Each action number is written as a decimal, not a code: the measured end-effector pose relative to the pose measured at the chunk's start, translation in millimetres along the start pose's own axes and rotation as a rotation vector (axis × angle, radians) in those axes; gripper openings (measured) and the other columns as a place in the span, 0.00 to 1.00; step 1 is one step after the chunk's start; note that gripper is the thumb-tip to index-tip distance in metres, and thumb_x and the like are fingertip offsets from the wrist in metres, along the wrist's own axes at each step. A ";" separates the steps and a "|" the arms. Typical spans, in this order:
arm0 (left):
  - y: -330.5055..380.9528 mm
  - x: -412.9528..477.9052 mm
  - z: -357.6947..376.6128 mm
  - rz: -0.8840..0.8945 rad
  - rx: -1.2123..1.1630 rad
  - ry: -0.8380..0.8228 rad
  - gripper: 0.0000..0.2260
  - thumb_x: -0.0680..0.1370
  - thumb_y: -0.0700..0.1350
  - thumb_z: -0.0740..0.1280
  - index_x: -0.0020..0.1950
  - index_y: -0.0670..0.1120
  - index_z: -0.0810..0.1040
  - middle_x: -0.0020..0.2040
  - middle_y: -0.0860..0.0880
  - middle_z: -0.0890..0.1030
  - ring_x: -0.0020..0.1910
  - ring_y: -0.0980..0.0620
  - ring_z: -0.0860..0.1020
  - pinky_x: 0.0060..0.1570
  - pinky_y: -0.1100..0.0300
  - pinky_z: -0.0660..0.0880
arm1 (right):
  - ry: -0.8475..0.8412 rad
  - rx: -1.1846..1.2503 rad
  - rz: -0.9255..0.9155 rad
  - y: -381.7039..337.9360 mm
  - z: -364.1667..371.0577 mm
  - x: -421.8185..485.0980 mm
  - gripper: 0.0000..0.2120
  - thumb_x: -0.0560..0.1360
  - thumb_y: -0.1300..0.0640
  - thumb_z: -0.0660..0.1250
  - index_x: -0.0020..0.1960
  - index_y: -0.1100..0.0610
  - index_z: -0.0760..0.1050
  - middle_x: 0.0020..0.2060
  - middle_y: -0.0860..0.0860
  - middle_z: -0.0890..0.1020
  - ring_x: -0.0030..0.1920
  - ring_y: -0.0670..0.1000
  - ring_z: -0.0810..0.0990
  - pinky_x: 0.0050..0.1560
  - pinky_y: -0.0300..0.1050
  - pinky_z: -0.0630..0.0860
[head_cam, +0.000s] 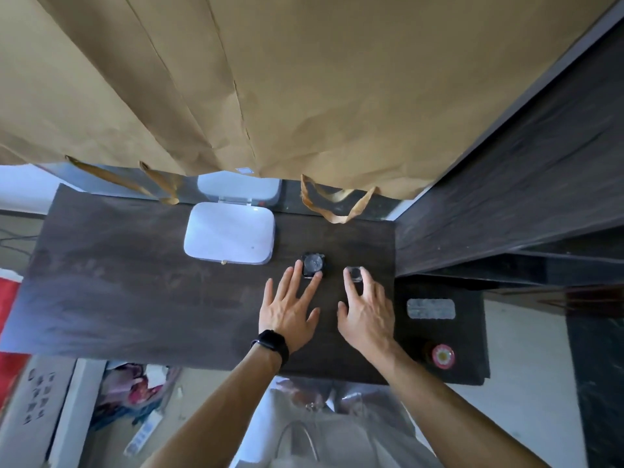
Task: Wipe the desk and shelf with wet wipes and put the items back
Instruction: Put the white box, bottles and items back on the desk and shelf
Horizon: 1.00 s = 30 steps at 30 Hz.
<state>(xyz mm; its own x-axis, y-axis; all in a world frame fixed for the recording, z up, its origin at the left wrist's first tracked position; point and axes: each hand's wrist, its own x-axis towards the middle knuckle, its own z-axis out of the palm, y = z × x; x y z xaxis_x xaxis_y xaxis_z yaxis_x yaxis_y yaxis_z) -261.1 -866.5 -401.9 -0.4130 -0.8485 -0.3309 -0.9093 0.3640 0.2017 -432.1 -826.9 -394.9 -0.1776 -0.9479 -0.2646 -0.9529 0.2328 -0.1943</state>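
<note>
A dark wooden desk (152, 292) fills the middle of the head view. On it lies a black wristwatch (313, 264); my left hand (290, 309) is spread flat, two fingertips touching the watch on either side. To its right, my right hand (366, 314) pinches a small clear-and-dark square object (355, 273) between thumb and forefinger, on the desk surface. A white wet-wipes box (229, 233) with its lid shut sits behind the hands, near the mirror.
Brown paper (270, 79) hangs over the mirror behind the desk. A dark shelf unit (523, 204) stands at the right. On a lower ledge lie a grey rectangular piece (430, 309) and a red-capped jar (442, 356). Clutter covers the floor below.
</note>
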 end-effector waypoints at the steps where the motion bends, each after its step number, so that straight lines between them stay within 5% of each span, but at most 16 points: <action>1: 5.8 8.9 -4.4 0.003 -0.002 -0.016 0.33 0.79 0.59 0.58 0.79 0.60 0.45 0.81 0.47 0.41 0.79 0.46 0.47 0.75 0.40 0.50 | 0.000 0.014 0.020 3.2 -3.3 7.7 0.35 0.74 0.47 0.68 0.77 0.50 0.60 0.75 0.56 0.63 0.65 0.58 0.72 0.55 0.54 0.76; 8: 39.4 66.2 -28.9 0.009 0.001 -0.071 0.32 0.80 0.59 0.57 0.79 0.58 0.45 0.81 0.46 0.41 0.79 0.46 0.45 0.75 0.40 0.49 | 0.018 0.128 0.062 25.8 -26.0 62.5 0.34 0.75 0.57 0.66 0.78 0.53 0.57 0.77 0.59 0.59 0.67 0.62 0.70 0.61 0.55 0.73; 17: 52.7 95.1 -40.3 -0.029 -0.003 -0.091 0.32 0.79 0.57 0.58 0.79 0.59 0.45 0.81 0.46 0.41 0.79 0.46 0.44 0.74 0.40 0.48 | -0.106 0.147 0.090 28.7 -36.2 89.7 0.37 0.76 0.59 0.65 0.80 0.52 0.52 0.79 0.57 0.49 0.68 0.62 0.66 0.65 0.53 0.70; 30: 46.3 93.8 -37.9 0.006 -0.068 -0.068 0.34 0.78 0.50 0.61 0.79 0.60 0.45 0.80 0.44 0.43 0.78 0.45 0.51 0.73 0.43 0.55 | -0.119 0.245 0.069 33.5 -44.1 94.4 0.37 0.75 0.63 0.63 0.80 0.46 0.53 0.80 0.57 0.48 0.71 0.62 0.66 0.69 0.52 0.68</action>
<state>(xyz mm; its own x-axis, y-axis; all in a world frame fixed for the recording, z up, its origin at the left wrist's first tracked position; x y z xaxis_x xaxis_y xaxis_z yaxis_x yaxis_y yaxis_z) -340.0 -943.8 -388.6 -0.4234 -0.8175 -0.3903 -0.9021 0.3407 0.2651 -491.6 -918.2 -384.7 -0.1960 -0.8991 -0.3914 -0.8489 0.3553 -0.3912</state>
